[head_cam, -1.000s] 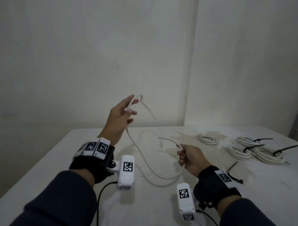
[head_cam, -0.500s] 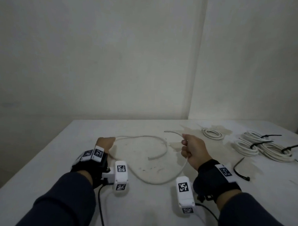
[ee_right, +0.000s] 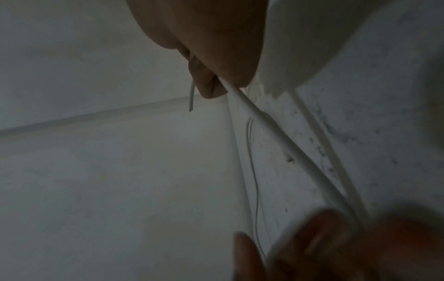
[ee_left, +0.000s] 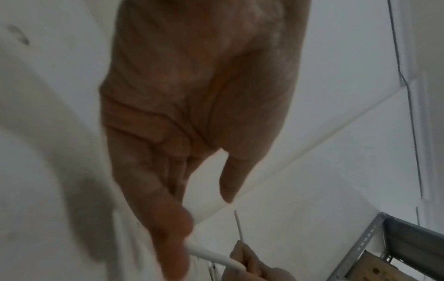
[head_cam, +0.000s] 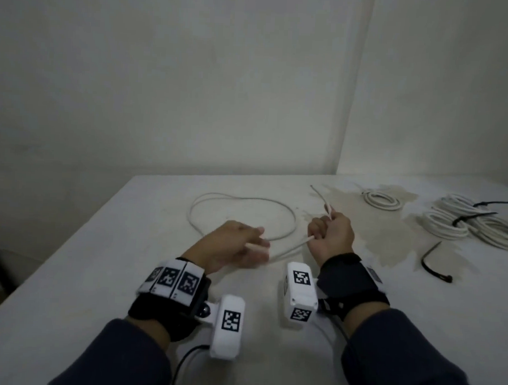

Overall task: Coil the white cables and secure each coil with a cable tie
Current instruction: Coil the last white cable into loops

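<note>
Since the earlier frame your left hand (head_cam: 230, 245) has moved right, close to your right hand (head_cam: 331, 235). Both clasp the white cable (head_cam: 284, 214), its loop lying on the table (head_cam: 98, 258) beyond them; the left grip is blurred

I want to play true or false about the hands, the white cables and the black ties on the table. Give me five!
1. The right hand grips the loose white cable. True.
2. The left hand is empty. False: its fingers hold the same cable.
3. The loose cable is already tied with a black tie. False: it lies in an open loop on the table, untied.
4. Tied coils lie at the far right. True.
5. The spare black cable tie is in the right hand. False: it lies on the table to the right of that hand.
</note>
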`<state>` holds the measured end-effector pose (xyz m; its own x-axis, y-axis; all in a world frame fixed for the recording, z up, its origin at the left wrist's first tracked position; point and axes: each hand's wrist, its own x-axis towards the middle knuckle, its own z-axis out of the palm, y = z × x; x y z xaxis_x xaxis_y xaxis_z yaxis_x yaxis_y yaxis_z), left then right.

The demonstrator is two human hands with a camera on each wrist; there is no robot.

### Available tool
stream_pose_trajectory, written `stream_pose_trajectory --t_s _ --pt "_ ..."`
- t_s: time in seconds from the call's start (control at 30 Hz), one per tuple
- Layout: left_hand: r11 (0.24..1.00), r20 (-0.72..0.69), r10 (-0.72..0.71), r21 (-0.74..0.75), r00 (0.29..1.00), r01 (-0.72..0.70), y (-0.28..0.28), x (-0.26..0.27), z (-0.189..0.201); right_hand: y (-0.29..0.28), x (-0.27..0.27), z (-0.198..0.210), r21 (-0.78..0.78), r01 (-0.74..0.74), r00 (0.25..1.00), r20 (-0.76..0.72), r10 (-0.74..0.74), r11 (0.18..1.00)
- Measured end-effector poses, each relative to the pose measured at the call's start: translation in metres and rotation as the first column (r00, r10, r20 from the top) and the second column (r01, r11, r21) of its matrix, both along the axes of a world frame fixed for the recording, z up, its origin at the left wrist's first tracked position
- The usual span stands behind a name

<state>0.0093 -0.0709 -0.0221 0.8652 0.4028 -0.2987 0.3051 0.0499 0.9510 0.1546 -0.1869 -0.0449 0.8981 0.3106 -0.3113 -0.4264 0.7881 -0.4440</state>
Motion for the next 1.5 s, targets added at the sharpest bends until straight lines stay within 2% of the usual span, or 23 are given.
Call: stream_pose_trajectory --t_s 0.03,0.07,0.1,0.13,0.2,0.23,0.27,0.37,0.47,0.57,0.67,0.7,0.77,0.83,0.97,1.07,1.17,1.23,1.33,1.5 --pt "0.996 0.044 0.072 -0.059 0.996 -0.069 0.003 0.003 0.0 0.002 -0.001 -0.001 0.003 -0.012 1.0 -0.002 0.012 1.0" --pt "0.991 0.046 0.085 -0.111 0.995 -0.079 0.005 0.005 0.0 0.003 -0.001 -0.003 0.009 -0.015 1.0 -0.004 0.015 1.0" --pt "0.989 0.014 0.037 -0.142 0.999 -0.035 0.007 0.004 -0.001 0.003 0.0 -0.004 0.023 -0.01 1.0 -0.005 0.01 1.0" --pt "0.985 -0.042 -0.073 -0.158 0.996 0.065 0.007 0.002 -0.002 0.003 0.004 -0.006 0.044 0.0 1.0 -0.01 0.001 0.999" --pt "0.935 -0.122 -0.32 -0.203 0.94 0.292 0.006 -0.003 -0.007 0.002 0.014 -0.009 0.106 0.005 1.0 -0.029 -0.002 0.994" --pt "0.906 -0.122 -0.384 -0.242 0.915 0.348 0.006 -0.003 -0.009 0.001 0.019 -0.01 0.141 0.001 0.999 -0.043 0.005 0.99" --pt "0.893 -0.093 -0.384 -0.289 0.919 0.345 0.006 -0.002 -0.013 0.001 0.022 -0.012 0.169 -0.011 0.998 -0.053 0.02 0.986" --pt "0.887 0.047 -0.135 -0.439 0.99 0.142 0.008 0.008 -0.024 0.006 0.017 -0.013 0.177 -0.067 0.995 -0.057 0.078 0.982" --pt "0.877 0.174 0.101 -0.48 0.979 -0.005 0.01 0.017 -0.034 0.015 0.003 -0.013 0.136 -0.119 0.991 -0.041 0.126 0.983" --pt "0.826 0.297 0.33 -0.551 0.896 -0.121 0.013 0.024 -0.039 0.024 -0.006 -0.011 0.044 -0.205 0.979 -0.01 0.205 0.978" --pt "0.683 0.324 0.593 -0.687 0.737 -0.247 0.023 0.025 -0.035 0.027 -0.01 -0.01 -0.061 -0.295 0.954 0.033 0.297 0.954" --pt "0.65 0.329 0.645 -0.711 0.689 -0.268 0.028 0.024 -0.035 0.027 -0.01 -0.01 -0.086 -0.306 0.949 0.046 0.311 0.948" --pt "0.652 0.348 0.68 -0.689 0.646 -0.315 0.038 0.022 -0.037 0.026 -0.008 -0.009 -0.117 -0.317 0.942 0.072 0.326 0.941" --pt "0.709 0.383 0.65 -0.615 0.656 -0.344 0.041 0.021 -0.037 0.024 -0.007 -0.007 -0.153 -0.34 0.926 0.116 0.358 0.928" --pt "0.83 0.439 0.518 -0.465 0.734 -0.308 0.036 0.021 -0.035 0.021 -0.011 -0.003 -0.313 -0.355 0.874 0.224 0.431 0.881" --pt "0.894 0.465 0.406 -0.381 0.787 -0.236 0.032 0.019 -0.033 0.021 -0.018 -0.003 -0.511 -0.24 0.808 0.365 0.461 0.825" --pt "0.911 0.465 0.321 -0.389 0.825 -0.135 0.029 0.015 -0.03 0.021 -0.022 -0.003 -0.641 -0.076 0.724 0.492 0.484 0.764" --pt "0.924 0.443 0.248 -0.376 0.862 -0.073 0.027 0.013 -0.029 0.02 -0.023 -0.003 -0.68 0.016 0.686 0.541 0.486 0.733" --pt "0.969 0.403 0.109 -0.247 0.909 -0.007 0.021 0.01 -0.03 0.02 -0.024 -0.002 -0.683 0.092 0.618 0.61 0.496 0.725" --pt "0.987 0.333 -0.016 -0.143 0.943 0.067 0.018 0.009 -0.036 0.02 -0.029 -0.002 -0.665 0.033 0.538 0.641 0.547 0.746"
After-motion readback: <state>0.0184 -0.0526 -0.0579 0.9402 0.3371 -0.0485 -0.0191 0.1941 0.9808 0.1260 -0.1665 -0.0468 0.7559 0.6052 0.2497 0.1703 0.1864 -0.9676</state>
